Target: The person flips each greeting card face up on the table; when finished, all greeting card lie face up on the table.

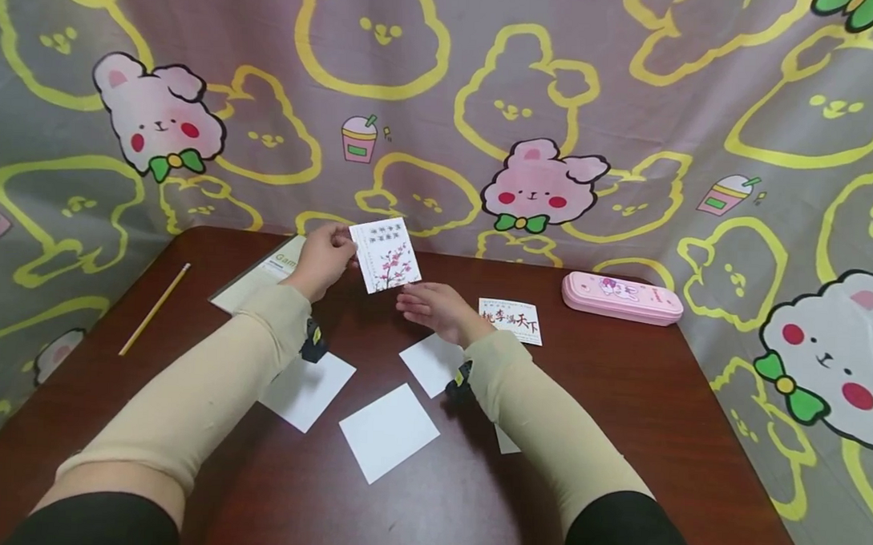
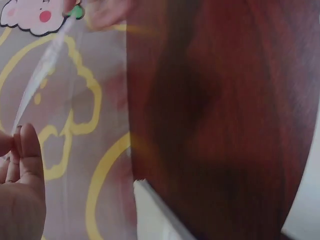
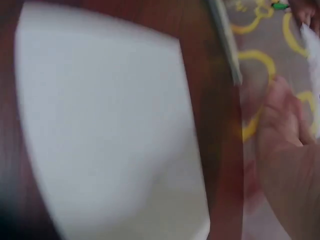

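Note:
My left hand [image 1: 323,262] pinches a square card [image 1: 385,255] by its left edge and holds it up above the table. The card's face shows Chinese characters and a branch of pink blossoms. Seen edge-on in the left wrist view, the card [image 2: 42,75] runs up from the thumb and fingers [image 2: 30,145]. Below the card's lower right corner is my right hand [image 1: 442,311], its fingers extended and close to it; contact cannot be made out. That hand [image 3: 285,125] is blurred in the right wrist view.
Several blank white cards, one in the middle [image 1: 389,433], lie on the brown table [image 1: 255,499]. A card with red characters [image 1: 510,320] lies right of my right hand, before a pink pencil case [image 1: 622,297]. A notebook [image 1: 244,286] and a pencil [image 1: 155,309] are at left. A patterned curtain [image 1: 427,128] hangs behind.

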Action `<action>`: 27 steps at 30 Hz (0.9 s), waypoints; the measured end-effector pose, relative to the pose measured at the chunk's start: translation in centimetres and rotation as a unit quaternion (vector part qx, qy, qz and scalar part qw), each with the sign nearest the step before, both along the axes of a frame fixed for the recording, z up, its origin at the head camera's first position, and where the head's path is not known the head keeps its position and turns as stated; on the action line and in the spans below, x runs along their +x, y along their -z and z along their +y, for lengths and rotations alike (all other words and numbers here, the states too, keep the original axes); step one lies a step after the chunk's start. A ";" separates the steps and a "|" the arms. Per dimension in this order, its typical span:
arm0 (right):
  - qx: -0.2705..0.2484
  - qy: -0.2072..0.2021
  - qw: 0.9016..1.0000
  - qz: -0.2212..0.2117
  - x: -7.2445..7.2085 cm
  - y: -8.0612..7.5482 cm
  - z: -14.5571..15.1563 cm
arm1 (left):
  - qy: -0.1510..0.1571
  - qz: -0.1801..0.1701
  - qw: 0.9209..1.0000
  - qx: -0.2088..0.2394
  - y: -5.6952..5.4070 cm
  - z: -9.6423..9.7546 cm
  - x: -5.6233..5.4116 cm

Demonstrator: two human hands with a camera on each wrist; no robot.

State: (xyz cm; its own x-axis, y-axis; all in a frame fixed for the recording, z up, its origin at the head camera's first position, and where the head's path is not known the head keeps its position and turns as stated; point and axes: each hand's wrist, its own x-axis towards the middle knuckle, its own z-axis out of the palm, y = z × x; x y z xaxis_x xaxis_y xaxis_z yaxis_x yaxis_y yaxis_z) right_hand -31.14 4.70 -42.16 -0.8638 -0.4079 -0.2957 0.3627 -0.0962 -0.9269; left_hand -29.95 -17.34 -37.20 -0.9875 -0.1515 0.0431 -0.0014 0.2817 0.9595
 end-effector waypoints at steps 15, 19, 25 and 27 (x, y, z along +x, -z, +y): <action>0.134 0.040 0.987 0.084 -1.2 -0.4 0.5 | 0.032 -0.045 0.991 -0.118 2.0 0.4 0.4; 0.190 0.080 0.974 0.092 -1.3 -0.1 0.7 | 0.065 -0.072 0.984 -0.149 2.8 0.7 0.6; 0.226 0.103 0.964 0.094 -1.0 -0.1 0.6 | 0.092 -0.124 0.977 -0.147 4.0 1.0 0.8; 0.225 0.092 0.966 0.088 -0.9 -0.1 0.6 | 0.091 -0.132 0.978 -0.134 4.4 1.0 0.8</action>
State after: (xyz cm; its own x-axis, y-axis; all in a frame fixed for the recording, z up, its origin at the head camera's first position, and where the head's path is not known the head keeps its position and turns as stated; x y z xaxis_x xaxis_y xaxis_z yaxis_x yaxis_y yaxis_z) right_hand -32.04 5.29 -42.10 -0.9626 -0.1070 -0.2488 0.2104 0.2830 -0.9358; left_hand -29.16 -16.35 -41.60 -0.9790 0.0097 -0.2038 -0.1661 0.5422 0.8236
